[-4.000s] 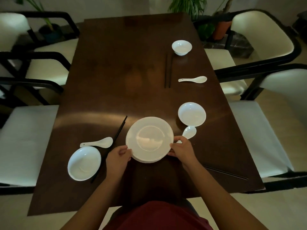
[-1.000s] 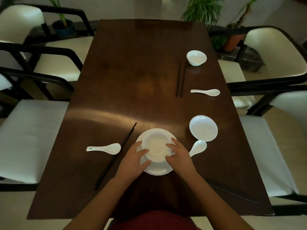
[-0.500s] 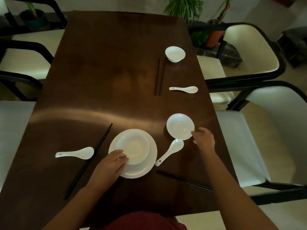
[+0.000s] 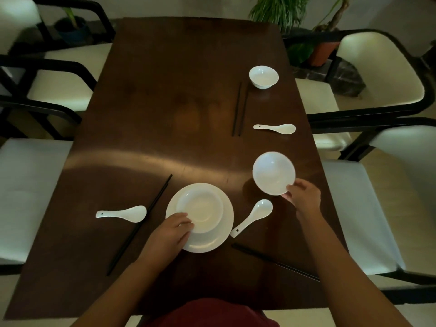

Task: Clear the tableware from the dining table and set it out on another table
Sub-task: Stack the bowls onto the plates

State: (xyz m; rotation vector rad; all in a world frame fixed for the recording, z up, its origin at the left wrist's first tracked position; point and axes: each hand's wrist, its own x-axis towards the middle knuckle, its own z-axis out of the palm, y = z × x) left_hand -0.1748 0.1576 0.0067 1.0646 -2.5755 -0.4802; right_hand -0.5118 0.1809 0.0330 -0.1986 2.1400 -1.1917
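Note:
A white bowl [image 4: 200, 208] sits nested on a stack of white plates [image 4: 221, 234] near the front of the dark wooden table [image 4: 153, 114]. My left hand [image 4: 171, 234] rests on the near rim of that bowl. My right hand [image 4: 304, 199] grips the near edge of a second white bowl [image 4: 273, 172], which is tilted and lifted off the table. Three white spoons lie on the table: one at the left [image 4: 121, 213], one between my hands [image 4: 253, 217], one farther back [image 4: 274, 128]. A small white bowl [image 4: 263, 77] stands at the far right.
Black chopsticks lie left of the plates [image 4: 141, 223], by my right forearm [image 4: 273, 261] and near the far bowl [image 4: 239, 109]. White-cushioned chairs with black frames [image 4: 377, 67] flank both long sides. Potted plants [image 4: 278, 10] stand beyond the far end.
My right hand has closed on the bowl at the right and raised and tilted it. My left hand stays on the stacked bowl.

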